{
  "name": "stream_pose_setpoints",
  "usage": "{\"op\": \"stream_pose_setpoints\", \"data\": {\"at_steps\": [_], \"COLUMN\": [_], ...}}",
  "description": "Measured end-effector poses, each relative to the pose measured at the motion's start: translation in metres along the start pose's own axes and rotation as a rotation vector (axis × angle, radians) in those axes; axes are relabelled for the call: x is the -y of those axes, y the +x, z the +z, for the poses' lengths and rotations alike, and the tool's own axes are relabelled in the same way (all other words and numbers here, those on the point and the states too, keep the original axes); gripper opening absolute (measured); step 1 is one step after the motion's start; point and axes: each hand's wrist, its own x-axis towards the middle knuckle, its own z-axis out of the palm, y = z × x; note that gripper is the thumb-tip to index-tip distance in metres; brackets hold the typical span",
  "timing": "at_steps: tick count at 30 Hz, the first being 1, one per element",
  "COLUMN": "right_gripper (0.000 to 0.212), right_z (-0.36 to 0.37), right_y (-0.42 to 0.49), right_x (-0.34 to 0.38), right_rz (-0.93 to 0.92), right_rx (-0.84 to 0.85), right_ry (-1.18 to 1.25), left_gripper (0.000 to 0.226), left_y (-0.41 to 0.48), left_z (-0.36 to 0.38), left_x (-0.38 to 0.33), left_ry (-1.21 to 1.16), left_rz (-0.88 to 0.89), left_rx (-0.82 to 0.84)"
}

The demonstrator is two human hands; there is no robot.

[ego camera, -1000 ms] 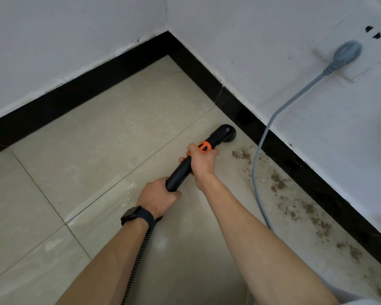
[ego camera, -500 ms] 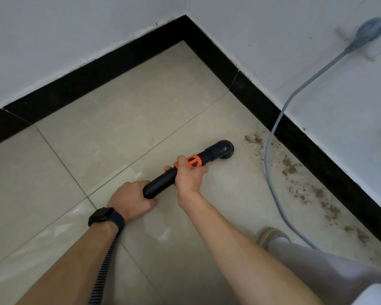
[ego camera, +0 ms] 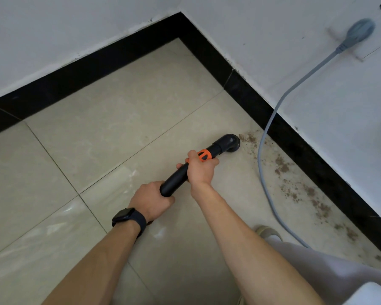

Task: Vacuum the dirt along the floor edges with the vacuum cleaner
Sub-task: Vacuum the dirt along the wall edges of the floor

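A black vacuum wand with an orange collar points toward the right wall. Its round nozzle sits on the beige floor tiles, right at the near end of a band of brown dirt that runs along the black skirting board. My right hand grips the wand just behind the orange collar. My left hand, with a dark watch on its wrist, grips the wand's rear end. The hose behind it is hidden by my left arm.
A grey power cable hangs from a plug in the wall socket and trails across the dirt on the floor. My foot in a slipper and my grey trouser leg are at lower right. The room corner lies ahead.
The nozzle drew back from the skirting board, then pushed right again up to the edge of the dirt patch. Both hands kept their grip. My view shifted and my foot came into sight.
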Motion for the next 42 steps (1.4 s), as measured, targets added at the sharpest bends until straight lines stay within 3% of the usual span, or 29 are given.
{"op": "stream_pose_setpoints", "data": {"at_steps": [10,42], "right_gripper": [0.037,0.041], "right_z": [-0.002,-0.019], "right_y": [0.021,0.071], "right_x": [0.024,0.073], "right_rz": [-0.020,-0.056], "right_rx": [0.008,-0.005], "right_ry": [-0.126,-0.196], "left_gripper": [0.010,0.012], "left_y": [0.013,0.054], "left_z": [0.009,0.028], "left_x": [-0.023,-0.079], "left_ry": [-0.158,-0.228], "left_rz": [-0.074,-0.069], "left_rx": [0.037,0.025]}}
